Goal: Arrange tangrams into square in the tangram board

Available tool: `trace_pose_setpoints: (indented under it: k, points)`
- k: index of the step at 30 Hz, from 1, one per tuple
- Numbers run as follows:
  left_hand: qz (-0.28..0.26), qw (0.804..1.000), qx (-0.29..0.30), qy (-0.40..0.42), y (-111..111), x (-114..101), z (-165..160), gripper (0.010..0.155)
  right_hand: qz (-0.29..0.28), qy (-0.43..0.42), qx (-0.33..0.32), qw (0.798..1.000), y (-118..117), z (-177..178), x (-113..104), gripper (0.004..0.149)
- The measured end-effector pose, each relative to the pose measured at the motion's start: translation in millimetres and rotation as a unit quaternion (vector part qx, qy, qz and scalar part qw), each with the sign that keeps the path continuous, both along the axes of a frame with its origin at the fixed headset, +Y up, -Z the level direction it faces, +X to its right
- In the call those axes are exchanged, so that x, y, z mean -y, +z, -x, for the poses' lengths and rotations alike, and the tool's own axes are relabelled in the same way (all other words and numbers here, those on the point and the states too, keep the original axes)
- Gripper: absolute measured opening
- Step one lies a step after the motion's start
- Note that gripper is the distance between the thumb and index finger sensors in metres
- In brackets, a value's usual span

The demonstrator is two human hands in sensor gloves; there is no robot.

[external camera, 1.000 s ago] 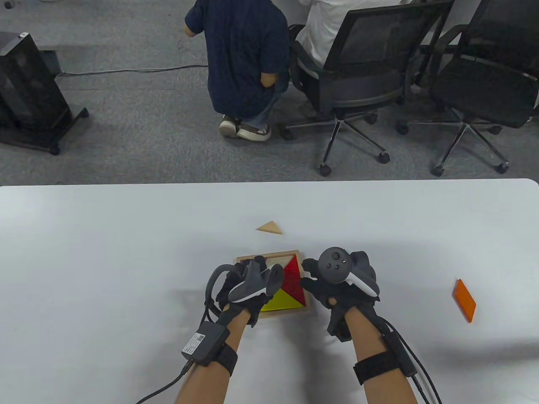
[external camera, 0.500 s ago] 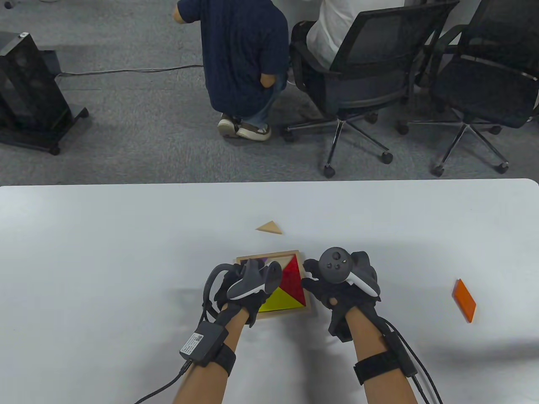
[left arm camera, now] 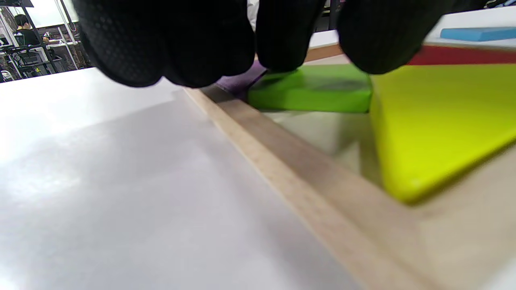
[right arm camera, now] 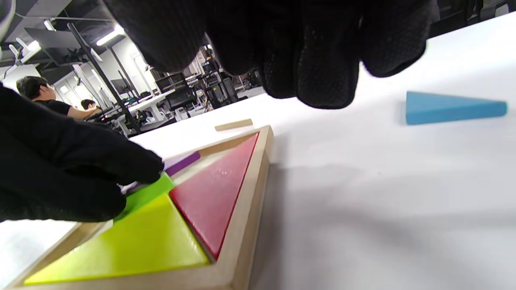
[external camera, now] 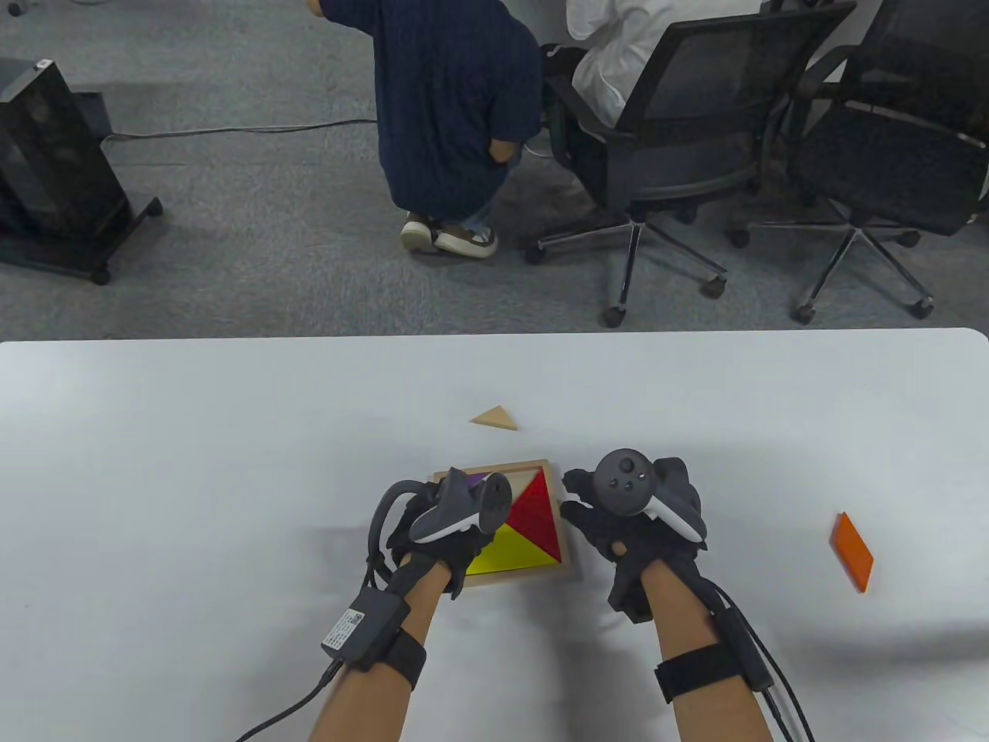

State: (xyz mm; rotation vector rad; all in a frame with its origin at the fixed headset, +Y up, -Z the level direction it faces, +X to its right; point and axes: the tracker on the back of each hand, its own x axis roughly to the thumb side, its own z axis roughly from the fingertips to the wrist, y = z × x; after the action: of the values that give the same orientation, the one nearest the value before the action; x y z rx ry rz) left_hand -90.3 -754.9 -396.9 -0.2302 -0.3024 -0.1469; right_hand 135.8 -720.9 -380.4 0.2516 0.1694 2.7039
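Observation:
The wooden tangram board [external camera: 504,468] lies near the table's front, holding a red triangle [external camera: 535,508], a yellow triangle [external camera: 516,555] and a purple piece [external camera: 479,480]. My left hand [external camera: 452,533] covers the board's left part. In the left wrist view its fingertips [left arm camera: 282,44] sit on a green piece [left arm camera: 318,90] next to the yellow triangle [left arm camera: 439,121]. The right wrist view shows that green piece [right arm camera: 151,191] pinched between the left hand's fingers [right arm camera: 80,177]. My right hand [external camera: 626,525] hovers just right of the board with loosely curled fingers [right arm camera: 318,60] and holds nothing.
A tan triangle [external camera: 494,418] lies beyond the board. An orange parallelogram [external camera: 851,552] lies far right. A blue triangle [right arm camera: 453,108] rests on the table past my right hand. Behind the table stand office chairs [external camera: 695,131], a person [external camera: 452,108] and a black unit [external camera: 54,170].
My left hand has slid a little left and nearer, uncovering more of the purple piece. My right hand has shifted slightly right. A chair behind the table rolled.

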Motion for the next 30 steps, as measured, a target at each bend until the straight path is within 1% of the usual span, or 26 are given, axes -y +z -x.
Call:
trace_pose_setpoints:
  k: [4,10,17,19,23,27,30]
  points:
    - [-0.013,1.000,0.002,0.028,-0.3,-8.9,5.0,0.064,-0.023,-0.003,0.012,1.000,0.0,-6.5,-11.4,0.057]
    - [-0.029,0.997,0.011,0.073,0.6,-25.7,10.2,0.066,-0.025,-0.003,0.032,0.999,-1.9,-18.3,-27.4,0.060]
    - [-0.034,0.995,0.025,0.092,1.6,-33.4,10.6,0.068,-0.028,0.013,0.051,0.998,-9.3,-29.3,-41.0,0.061]
    - [-0.036,0.994,0.029,0.095,2.3,-35.2,10.2,0.069,-0.035,0.042,0.056,0.997,-13.0,-33.2,-44.5,0.061]
    - [-0.036,0.993,0.028,0.105,1.5,-38.2,12.9,0.069,-0.031,0.083,0.060,0.994,-21.9,-38.3,-43.5,0.061]
    - [-0.034,0.992,0.024,0.117,0.7,-40.5,19.3,0.070,-0.010,0.117,0.060,0.991,-34.2,-38.1,-32.5,0.063]
    - [-0.034,0.992,0.022,0.117,0.0,-39.9,19.7,0.070,0.022,0.140,0.060,0.988,-44.3,-40.7,-17.3,0.063]
